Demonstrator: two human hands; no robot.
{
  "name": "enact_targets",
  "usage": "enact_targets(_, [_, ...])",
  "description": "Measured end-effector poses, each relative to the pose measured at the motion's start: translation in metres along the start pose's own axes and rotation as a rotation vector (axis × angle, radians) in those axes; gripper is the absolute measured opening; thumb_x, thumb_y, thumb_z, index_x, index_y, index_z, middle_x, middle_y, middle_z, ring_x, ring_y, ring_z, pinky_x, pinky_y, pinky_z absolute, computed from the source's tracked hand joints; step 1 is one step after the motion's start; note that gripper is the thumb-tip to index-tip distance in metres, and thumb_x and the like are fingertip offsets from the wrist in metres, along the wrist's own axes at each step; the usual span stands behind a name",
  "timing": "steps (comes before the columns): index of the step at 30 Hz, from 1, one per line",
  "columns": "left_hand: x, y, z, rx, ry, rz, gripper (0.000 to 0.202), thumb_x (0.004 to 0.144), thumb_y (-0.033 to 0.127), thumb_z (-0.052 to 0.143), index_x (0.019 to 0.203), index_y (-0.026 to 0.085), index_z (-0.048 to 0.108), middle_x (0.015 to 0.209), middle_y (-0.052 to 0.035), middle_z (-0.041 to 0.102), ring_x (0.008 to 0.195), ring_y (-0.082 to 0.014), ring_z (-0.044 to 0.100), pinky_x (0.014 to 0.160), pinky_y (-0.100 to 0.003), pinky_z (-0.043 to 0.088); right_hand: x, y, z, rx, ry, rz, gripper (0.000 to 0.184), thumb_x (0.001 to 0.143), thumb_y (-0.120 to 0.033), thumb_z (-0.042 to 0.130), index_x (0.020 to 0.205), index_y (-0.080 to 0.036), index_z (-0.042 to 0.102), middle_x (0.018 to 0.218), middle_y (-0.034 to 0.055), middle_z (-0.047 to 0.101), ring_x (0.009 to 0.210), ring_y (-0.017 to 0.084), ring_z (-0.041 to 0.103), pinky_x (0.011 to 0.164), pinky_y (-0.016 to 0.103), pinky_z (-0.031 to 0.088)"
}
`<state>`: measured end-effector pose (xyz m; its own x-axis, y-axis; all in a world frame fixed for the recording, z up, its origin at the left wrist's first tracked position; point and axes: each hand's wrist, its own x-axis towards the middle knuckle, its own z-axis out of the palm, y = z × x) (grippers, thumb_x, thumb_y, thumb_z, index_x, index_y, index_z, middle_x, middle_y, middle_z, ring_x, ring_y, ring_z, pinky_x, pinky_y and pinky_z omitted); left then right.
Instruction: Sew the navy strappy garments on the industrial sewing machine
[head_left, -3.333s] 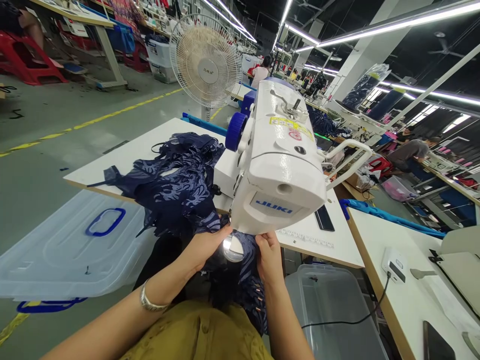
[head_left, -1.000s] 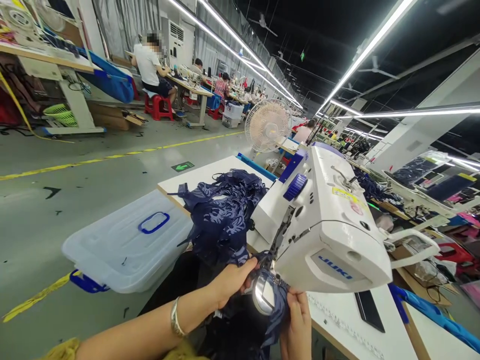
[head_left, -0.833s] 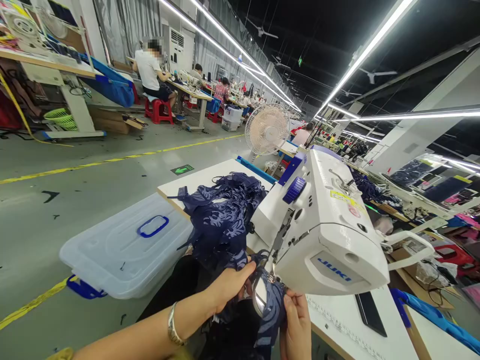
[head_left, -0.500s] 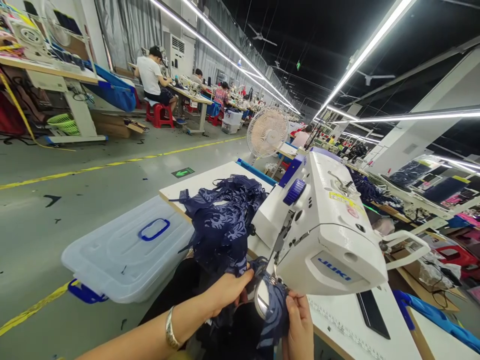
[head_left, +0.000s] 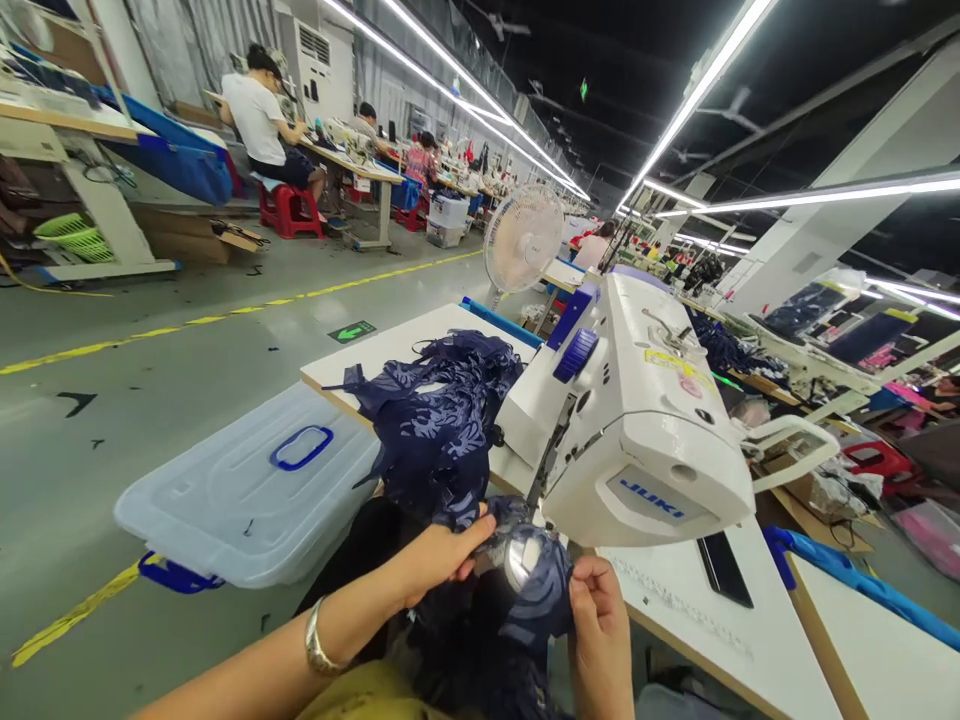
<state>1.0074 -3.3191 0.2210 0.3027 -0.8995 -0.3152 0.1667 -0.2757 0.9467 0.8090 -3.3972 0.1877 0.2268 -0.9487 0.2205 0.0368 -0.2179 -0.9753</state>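
Note:
My left hand (head_left: 433, 556) pinches dark navy patterned fabric (head_left: 441, 430) just left of the needle area of a white JUKI sewing machine (head_left: 634, 425). My right hand (head_left: 598, 625) grips the same fabric's lower fold, below the machine head. A bright lamp glare (head_left: 520, 551) sits between the two hands. The rest of the fabric is heaped on the white table (head_left: 375, 352) to the left of the machine. A metal bracelet (head_left: 315, 648) circles my left wrist.
A clear plastic bin lid with a blue handle (head_left: 255, 490) lies left of the table. A dark phone (head_left: 722, 569) rests on the table right of the machine. A standing fan (head_left: 523, 238) is behind. People sew at benches (head_left: 262, 110) across the yellow-lined aisle.
The view has swung left and risen since 3.3 s ago. Over the last second both hands have drawn the fabric slightly down and toward me, out from under the machine head.

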Motion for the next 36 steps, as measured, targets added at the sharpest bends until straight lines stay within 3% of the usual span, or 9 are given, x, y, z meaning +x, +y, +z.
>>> enact_targets(7, [-0.008,-0.001,-0.016,0.018,-0.139,-0.004,0.052,0.08,0.064,0.05,0.086,0.016,0.068,0.061,0.0,0.061,0.05,-0.0102,0.047,0.053,-0.024,0.034,-0.036,-0.005,-0.075,-0.002,-0.358,0.251,0.017,0.076,-0.038,0.066,0.076,-0.021,0.061,0.066,-0.0015,0.047,0.059,0.013,0.04,0.057,0.025,0.032])
enact_targets(10, [-0.005,-0.005,-0.023,-0.186,-0.163,-0.084,0.047,0.079,0.057,0.056,0.086,0.014,0.073,0.073,-0.0046,0.068,0.064,-0.0132,0.058,0.063,-0.025,0.044,-0.046,0.017,-0.111,-0.169,-0.58,0.505,0.022,0.077,-0.032,0.064,0.096,-0.022,0.068,0.066,-0.0022,0.049,0.058,0.013,0.04,0.056,0.025,0.03])
enact_targets(13, [-0.003,-0.006,-0.027,-0.335,-0.277,-0.169,0.039,0.077,0.049,0.062,0.088,0.013,0.075,0.084,-0.0096,0.073,0.08,-0.0197,0.065,0.071,-0.028,0.05,-0.053,0.052,-0.126,-0.366,-0.587,0.614,0.014,0.07,-0.026,0.066,0.081,-0.02,0.073,0.062,-0.001,0.054,0.059,0.015,0.047,0.06,0.027,0.035])
enact_targets(17, [-0.004,-0.006,-0.021,-0.364,-0.407,-0.221,0.034,0.078,0.045,0.066,0.094,0.016,0.073,0.09,-0.0102,0.075,0.092,-0.0235,0.067,0.082,-0.032,0.051,-0.052,0.071,-0.1,-0.506,-0.269,0.409,0.013,0.063,-0.025,0.073,0.075,-0.022,0.074,0.081,0.0058,0.069,0.084,0.025,0.062,0.08,0.035,0.045])
enact_targets(21, [-0.009,-0.012,-0.007,-0.344,-0.44,-0.219,0.034,0.075,0.048,0.069,0.083,0.015,0.071,0.094,-0.0103,0.074,0.095,-0.0235,0.067,0.095,-0.035,0.047,-0.04,0.037,-0.03,-0.313,-0.583,0.223,0.03,0.09,-0.034,0.052,0.112,-0.024,0.068,0.113,0.0064,0.069,0.107,0.024,0.061,0.095,0.037,0.045])
enact_targets(25, [-0.014,-0.012,-0.008,0.034,-0.374,-0.023,0.043,0.082,0.059,0.055,0.073,0.018,0.062,0.061,0.0004,0.062,0.059,-0.013,0.055,0.068,-0.027,0.048,-0.025,0.012,0.021,-0.208,-0.785,0.054,0.032,0.094,-0.031,0.047,0.12,-0.02,0.06,0.114,0.0062,0.067,0.106,0.02,0.06,0.096,0.033,0.045])
enact_targets(30, [-0.019,0.0,-0.025,0.456,-0.444,0.03,0.046,0.087,0.063,0.044,0.073,0.02,0.053,0.041,0.0093,0.035,0.043,-0.009,0.033,0.051,-0.023,0.033,-0.011,0.02,0.026,-0.309,-0.625,-0.07,0.033,0.092,-0.028,0.046,0.121,-0.018,0.058,0.118,0.0095,0.063,0.12,0.023,0.051,0.11,0.04,0.032])
enact_targets(33, [-0.02,0.006,-0.024,0.504,-0.562,-0.027,0.045,0.085,0.064,0.045,0.086,0.021,0.056,0.042,0.0102,0.036,0.041,-0.0089,0.032,0.046,-0.022,0.03,-0.01,0.017,0.023,-0.217,-0.779,-0.077,0.033,0.086,-0.033,0.057,0.117,-0.018,0.059,0.115,0.0081,0.063,0.113,0.022,0.055,0.104,0.037,0.039])
enact_targets(36, [-0.021,0.014,-0.019,0.519,-0.591,-0.024,0.046,0.084,0.064,0.046,0.091,0.021,0.058,0.044,0.0092,0.038,0.043,-0.0095,0.033,0.045,-0.022,0.03,-0.011,0.011,0.013,-0.128,-0.947,0.014,0.027,0.079,-0.042,0.068,0.089,-0.018,0.061,0.09,0.0041,0.065,0.088,0.019,0.062,0.084,0.031,0.048])
